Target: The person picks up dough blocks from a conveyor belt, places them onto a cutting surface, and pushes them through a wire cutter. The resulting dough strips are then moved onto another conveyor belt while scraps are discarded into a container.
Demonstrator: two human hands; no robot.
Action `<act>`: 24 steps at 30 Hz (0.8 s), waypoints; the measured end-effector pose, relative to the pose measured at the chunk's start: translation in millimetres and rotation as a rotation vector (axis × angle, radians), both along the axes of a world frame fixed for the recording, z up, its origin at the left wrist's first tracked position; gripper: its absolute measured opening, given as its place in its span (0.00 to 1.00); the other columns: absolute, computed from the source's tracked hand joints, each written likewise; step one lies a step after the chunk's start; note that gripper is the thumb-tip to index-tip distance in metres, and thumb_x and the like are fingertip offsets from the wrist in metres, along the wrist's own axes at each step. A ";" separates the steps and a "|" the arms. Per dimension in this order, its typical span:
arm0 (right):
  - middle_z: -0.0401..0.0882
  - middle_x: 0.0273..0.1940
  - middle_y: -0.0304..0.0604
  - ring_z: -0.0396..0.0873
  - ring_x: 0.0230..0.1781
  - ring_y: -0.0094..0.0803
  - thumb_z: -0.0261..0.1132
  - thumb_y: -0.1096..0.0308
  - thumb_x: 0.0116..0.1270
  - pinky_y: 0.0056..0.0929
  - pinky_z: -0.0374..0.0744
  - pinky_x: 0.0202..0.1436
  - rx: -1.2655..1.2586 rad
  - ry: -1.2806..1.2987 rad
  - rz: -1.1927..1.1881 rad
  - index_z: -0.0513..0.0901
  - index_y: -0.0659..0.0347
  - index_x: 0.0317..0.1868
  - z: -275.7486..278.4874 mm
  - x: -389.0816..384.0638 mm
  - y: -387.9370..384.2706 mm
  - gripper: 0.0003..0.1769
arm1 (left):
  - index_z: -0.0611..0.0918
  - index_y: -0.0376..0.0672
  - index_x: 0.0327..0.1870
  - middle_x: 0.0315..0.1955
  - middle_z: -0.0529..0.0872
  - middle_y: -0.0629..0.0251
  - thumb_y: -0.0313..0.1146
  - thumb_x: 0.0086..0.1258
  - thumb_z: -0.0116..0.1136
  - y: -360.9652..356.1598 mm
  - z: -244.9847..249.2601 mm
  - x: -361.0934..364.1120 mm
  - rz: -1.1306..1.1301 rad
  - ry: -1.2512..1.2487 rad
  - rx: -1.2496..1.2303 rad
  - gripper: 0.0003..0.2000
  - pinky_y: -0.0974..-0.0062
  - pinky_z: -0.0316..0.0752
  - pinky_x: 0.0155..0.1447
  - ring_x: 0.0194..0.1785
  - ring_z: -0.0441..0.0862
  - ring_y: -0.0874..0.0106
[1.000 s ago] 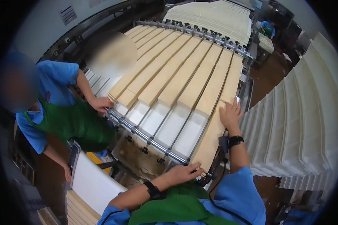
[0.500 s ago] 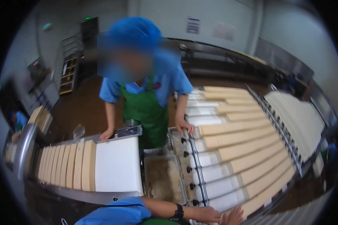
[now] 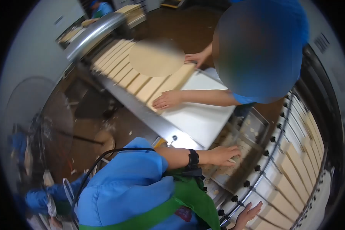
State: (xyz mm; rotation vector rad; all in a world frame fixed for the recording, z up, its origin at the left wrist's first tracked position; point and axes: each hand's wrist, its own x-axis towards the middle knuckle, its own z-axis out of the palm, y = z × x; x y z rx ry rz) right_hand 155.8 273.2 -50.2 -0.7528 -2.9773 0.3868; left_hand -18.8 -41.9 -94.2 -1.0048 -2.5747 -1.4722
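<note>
My left hand (image 3: 223,156), with a dark watch (image 3: 193,157) on its wrist, is over a metal tray (image 3: 261,124) of pale scraps. Its fingers are curled, and a small pale scrap (image 3: 231,160) shows between thumb and fingertips. My right hand (image 3: 248,215) is at the lower right, by the rail of the wide conveyor, palm up with fingers stretched apart and nothing in them. Long cream dough strips (image 3: 291,188) lie in rows on that conveyor, past my right hand.
A co-worker's hands (image 3: 168,99) press on thick dough slabs (image 3: 151,90) on a white belt (image 3: 201,109). A curved metal cover (image 3: 96,34) spans that belt's far end. A black-knobbed rail (image 3: 262,168) edges the wide conveyor. Other people work at the far left.
The view has turned left and down. My left hand has moved from the dough strips to the scrap tray; my hands are now apart. The co-worker has leaned over, both hands on the slabs.
</note>
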 end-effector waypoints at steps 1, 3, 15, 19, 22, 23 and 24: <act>0.55 0.75 0.58 0.48 0.76 0.57 0.52 0.55 0.76 0.51 0.47 0.77 -0.058 0.027 0.133 0.56 0.65 0.75 -6.5 -10.2 1.5 0.34 | 0.72 0.46 0.56 0.54 0.73 0.59 0.39 0.67 0.60 -17.7 0.4 -1.6 0.043 -0.027 0.054 0.19 0.60 0.76 0.47 0.43 0.80 0.53; 0.61 0.72 0.57 0.53 0.75 0.57 0.55 0.59 0.75 0.46 0.49 0.77 -0.149 0.110 0.344 0.61 0.66 0.72 -15.7 -32.1 -3.6 0.32 | 0.74 0.44 0.52 0.48 0.76 0.60 0.35 0.68 0.58 -54.6 21.3 1.5 0.144 -0.190 0.094 0.14 0.63 0.76 0.47 0.44 0.80 0.60; 0.78 0.58 0.55 0.75 0.60 0.46 0.62 0.66 0.69 0.37 0.70 0.66 -0.615 -0.056 0.741 0.77 0.67 0.58 8.5 -165.8 -210.3 0.20 | 0.67 0.31 0.62 0.56 0.71 0.42 0.41 0.59 0.69 -296.6 -38.2 20.1 1.435 -0.038 -0.237 0.35 0.57 0.66 0.64 0.58 0.70 0.48; 0.78 0.57 0.57 0.75 0.60 0.51 0.64 0.66 0.66 0.41 0.70 0.66 -0.503 0.001 1.038 0.80 0.65 0.53 -17.1 -225.6 -291.4 0.17 | 0.59 0.29 0.68 0.61 0.65 0.37 0.49 0.56 0.70 -350.9 -51.5 24.0 1.541 -0.390 -0.340 0.46 0.55 0.64 0.66 0.63 0.65 0.42; 0.77 0.57 0.58 0.72 0.61 0.55 0.67 0.65 0.62 0.46 0.68 0.67 -0.434 0.073 1.166 0.81 0.62 0.51 -42.9 -266.8 -352.3 0.18 | 0.59 0.28 0.67 0.60 0.66 0.38 0.49 0.55 0.71 -369.8 -54.2 14.9 1.384 -0.550 -0.320 0.46 0.55 0.65 0.66 0.62 0.66 0.43; 0.76 0.59 0.58 0.70 0.63 0.55 0.68 0.64 0.61 0.46 0.67 0.68 -0.381 0.074 1.220 0.81 0.60 0.53 -52.6 -283.0 -371.2 0.19 | 0.59 0.27 0.67 0.58 0.68 0.40 0.51 0.55 0.71 -371.9 -55.1 10.9 1.351 -0.538 -0.403 0.47 0.55 0.69 0.63 0.60 0.68 0.44; 0.75 0.61 0.58 0.68 0.65 0.56 0.68 0.64 0.61 0.46 0.66 0.69 -0.328 0.071 1.273 0.80 0.59 0.54 -62.0 -298.8 -389.8 0.21 | 0.59 0.27 0.67 0.58 0.68 0.40 0.51 0.55 0.71 -374.6 -56.2 7.8 1.340 -0.542 -0.402 0.47 0.55 0.69 0.63 0.60 0.68 0.44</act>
